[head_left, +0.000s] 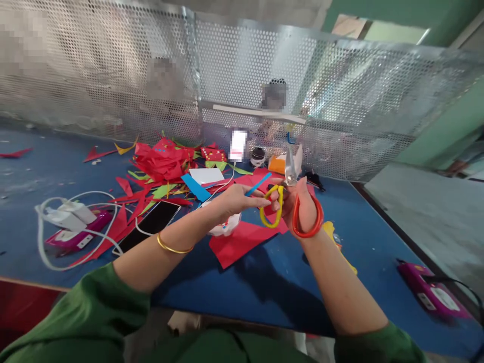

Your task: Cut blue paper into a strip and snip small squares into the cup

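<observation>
Blue tabletop (45,166) carries a far heap of cut paper scraps (162,161). Near centre, her right hand (302,204) grips scissors (289,201), blades up; her left hand (236,199) pinches a blue paper strip (258,184), not yet snipped.

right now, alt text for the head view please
A person's right hand grips scissors with one orange and one yellow handle loop, blades up, while the left hand pinches a thin blue paper strip above a blue table littered with red paper scraps.
</observation>
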Tool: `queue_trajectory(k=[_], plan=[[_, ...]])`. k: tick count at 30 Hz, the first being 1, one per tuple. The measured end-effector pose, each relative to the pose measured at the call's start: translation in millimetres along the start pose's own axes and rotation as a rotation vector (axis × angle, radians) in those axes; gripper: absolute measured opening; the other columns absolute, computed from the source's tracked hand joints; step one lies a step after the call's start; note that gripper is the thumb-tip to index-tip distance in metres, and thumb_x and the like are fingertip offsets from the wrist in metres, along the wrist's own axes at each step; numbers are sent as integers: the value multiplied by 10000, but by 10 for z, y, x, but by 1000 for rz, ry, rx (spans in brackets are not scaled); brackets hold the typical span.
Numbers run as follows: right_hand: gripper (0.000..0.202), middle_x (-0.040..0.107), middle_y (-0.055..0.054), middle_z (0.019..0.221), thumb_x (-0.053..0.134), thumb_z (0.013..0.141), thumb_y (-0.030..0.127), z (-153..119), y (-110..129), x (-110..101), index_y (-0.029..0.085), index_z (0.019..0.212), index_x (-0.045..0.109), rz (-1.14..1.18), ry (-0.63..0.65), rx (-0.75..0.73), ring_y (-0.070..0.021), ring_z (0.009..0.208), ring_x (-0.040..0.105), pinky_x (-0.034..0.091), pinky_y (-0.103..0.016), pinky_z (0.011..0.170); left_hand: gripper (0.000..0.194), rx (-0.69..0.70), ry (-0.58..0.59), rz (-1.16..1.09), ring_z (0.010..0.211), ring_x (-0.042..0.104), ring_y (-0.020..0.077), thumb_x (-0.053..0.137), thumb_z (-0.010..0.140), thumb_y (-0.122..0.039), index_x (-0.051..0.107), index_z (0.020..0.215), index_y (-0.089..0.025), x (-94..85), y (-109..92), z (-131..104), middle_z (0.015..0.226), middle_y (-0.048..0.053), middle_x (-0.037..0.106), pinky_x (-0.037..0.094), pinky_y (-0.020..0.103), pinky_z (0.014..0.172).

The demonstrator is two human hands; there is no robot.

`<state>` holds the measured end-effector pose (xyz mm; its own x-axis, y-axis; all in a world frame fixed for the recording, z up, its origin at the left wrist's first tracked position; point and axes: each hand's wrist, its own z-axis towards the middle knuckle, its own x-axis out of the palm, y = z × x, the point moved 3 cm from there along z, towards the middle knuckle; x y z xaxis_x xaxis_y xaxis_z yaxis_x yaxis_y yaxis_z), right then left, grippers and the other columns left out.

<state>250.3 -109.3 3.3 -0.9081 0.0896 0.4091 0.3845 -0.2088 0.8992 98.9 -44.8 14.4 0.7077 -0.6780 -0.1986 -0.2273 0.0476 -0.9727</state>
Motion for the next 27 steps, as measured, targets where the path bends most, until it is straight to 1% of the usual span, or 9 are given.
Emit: queue_trajectory(k=[6,10,12,15,18,21,23,25,27], plan=[[663,646,15,686,614,737,804,28,7,-22,203,1007,687,52,-7,8,-119,529,586,463,-248,457,376,-38,184,175,466,234,80,806,673,-501,651,577,-172,-49,16,101,495,-64,354,148,271,474],[658,646,19,685,635,735,790,84,-24,-61,192,1006,691,104,-96,-23,-106,525,587,469,-230,453,390,-4,166,241,443,269,76,748,750,-515,644,610,-167,-236,-27,171,511,-46,418,181,253,449],[656,650,19,679,620,752,788,141,-59,-88,184,999,689,121,-139,-37,-101,519,592,509,-236,490,362,44,-7,301,438,301,73,673,838,-470,630,645,-168,-425,-63,243,536,-42,440,231,236,451],[630,656,16,659,618,767,777,259,-130,-95,183,969,679,136,-180,-47,-114,538,623,566,-257,563,343,74,-414,549,451,399,102,533,945,-414,688,758,-172,-815,-105,332,543,-22,476,324,235,482],[583,666,14,636,624,785,753,386,-211,-47,191,932,671,153,-225,-57,-128,567,658,587,-263,604,224,97,-608,665,668,593,183,553,921,-283,732,880,-154,-1097,-138,361,714,61,608,360,258,558],[546,685,8,636,631,803,726,498,-285,40,193,914,675,164,-253,-51,-134,595,683,583,-252,614,214,161,-713,760,901,634,253,589,871,-220,764,992,-193,-1092,-203,294,892,94,678,386,287,647],[527,694,7,649,644,804,709,556,-319,101,195,914,678,163,-253,-57,-138,611,691,580,-252,620,204,291,-632,775,821,626,224,631,860,-316,789,901,-193,-884,-250,231,821,64,695,394,292,657],[504,692,15,650,654,802,699,598,-346,152,205,903,672,162,-250,-60,-133,598,679,571,-250,600,228,400,-302,624,698,592,167,637,852,-335,797,864,-173,-574,-251,196,727,27,688,395,270,634],[491,676,29,631,654,799,698,629,-373,196,217,901,661,166,-242,-45,-134,577,666,560,-255,564,245,374,-17,492,628,543,138,677,811,-365,802,879,-165,-307,-208,178,659,-4,656,377,257,600]])
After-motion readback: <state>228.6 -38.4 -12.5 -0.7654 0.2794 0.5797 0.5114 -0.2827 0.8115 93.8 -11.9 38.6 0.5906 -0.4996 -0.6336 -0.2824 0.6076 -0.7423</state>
